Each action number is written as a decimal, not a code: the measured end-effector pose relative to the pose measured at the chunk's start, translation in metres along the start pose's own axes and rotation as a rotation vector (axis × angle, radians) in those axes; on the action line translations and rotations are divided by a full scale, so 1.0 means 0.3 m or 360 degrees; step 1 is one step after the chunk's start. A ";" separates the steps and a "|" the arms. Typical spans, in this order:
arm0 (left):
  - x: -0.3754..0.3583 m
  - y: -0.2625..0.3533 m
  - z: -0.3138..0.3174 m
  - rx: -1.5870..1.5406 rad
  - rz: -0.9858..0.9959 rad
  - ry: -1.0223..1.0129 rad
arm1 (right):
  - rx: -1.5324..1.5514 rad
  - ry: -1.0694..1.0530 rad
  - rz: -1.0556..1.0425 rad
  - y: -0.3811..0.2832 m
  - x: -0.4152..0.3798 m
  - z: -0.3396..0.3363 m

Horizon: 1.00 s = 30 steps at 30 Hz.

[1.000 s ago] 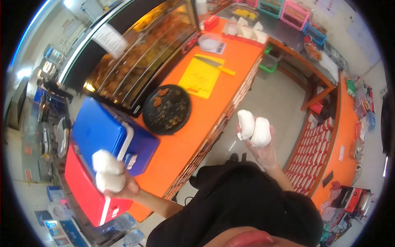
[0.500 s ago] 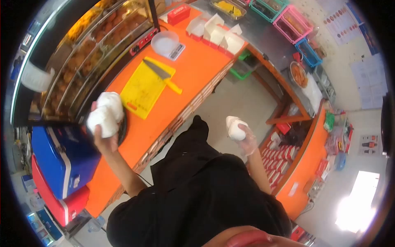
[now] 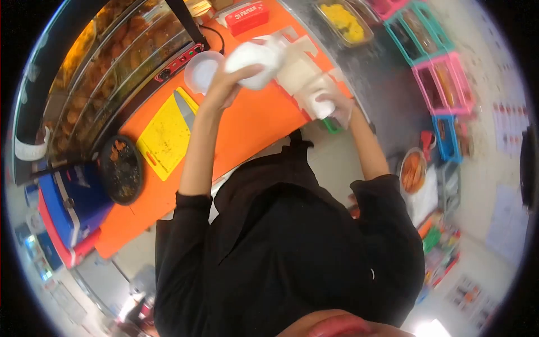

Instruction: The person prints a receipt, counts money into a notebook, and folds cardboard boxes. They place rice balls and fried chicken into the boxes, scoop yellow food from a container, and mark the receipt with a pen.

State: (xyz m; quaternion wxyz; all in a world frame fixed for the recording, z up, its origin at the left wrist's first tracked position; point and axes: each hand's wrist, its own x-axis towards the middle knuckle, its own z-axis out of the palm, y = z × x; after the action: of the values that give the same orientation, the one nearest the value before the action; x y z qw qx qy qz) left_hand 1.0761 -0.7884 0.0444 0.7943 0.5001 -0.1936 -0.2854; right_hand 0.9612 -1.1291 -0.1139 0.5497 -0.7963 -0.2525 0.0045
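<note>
My left hand point(image 3: 224, 90) is closed around white, rounded wrapped bundles point(image 3: 255, 66), held over the orange counter beside the open cartons point(image 3: 295, 70). Thin clear plastic covers my right hand point(image 3: 340, 108). Its fingers are curled on another small white bundle point(image 3: 321, 102), at the near edge of the cartons and overlapping one in this view. A translucent round bowl point(image 3: 202, 72) stands just left of my left hand. Further left lies a yellow cutting board point(image 3: 163, 135) with a knife point(image 3: 184, 109) on it.
A black round plate point(image 3: 122, 174) with food scraps is at the counter's left, by a blue cooler box point(image 3: 76, 196). A glass food display point(image 3: 123, 62) lines the far side. To the right are a tray of yellow food point(image 3: 345, 22) and coloured baskets point(image 3: 443, 84).
Both hands have moved to the cartons: the left came rightward from the black plate with its bundles, the right swung up from over the floor. The view has turned, and the plate is now uncovered.
</note>
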 end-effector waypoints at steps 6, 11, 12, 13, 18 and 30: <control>0.396 -0.245 0.092 0.0202 -0.0294 0.0130 | 0.0290 -0.0312 0.0993 0.247 0.112 -0.108; 0.516 -0.418 0.101 0.0137 -0.0506 0.0177 | 0.1303 -0.0449 0.1922 -0.094 0.189 -0.406; 0.526 -0.467 0.092 0.0131 -0.0519 0.0218 | 0.1385 -0.0526 0.1350 -0.140 0.204 -0.481; 0.539 -0.508 0.081 0.0268 -0.0625 0.0297 | 0.1443 -0.0574 0.0765 -0.168 0.237 -0.552; 0.532 -0.750 -0.010 0.0526 -0.0949 0.0301 | 0.1283 -0.0116 0.1119 -0.207 0.535 -0.773; 0.475 -0.594 0.087 0.1029 -0.0778 0.0479 | 0.2139 0.0342 0.1302 0.481 1.690 -0.273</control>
State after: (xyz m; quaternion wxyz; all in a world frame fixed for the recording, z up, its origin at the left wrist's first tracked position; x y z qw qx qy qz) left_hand 1.1230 -0.9585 -0.1028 0.5253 0.7904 -0.0309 -0.3136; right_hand 1.4840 -1.0329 -0.0711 0.8886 -0.3197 0.1715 0.2806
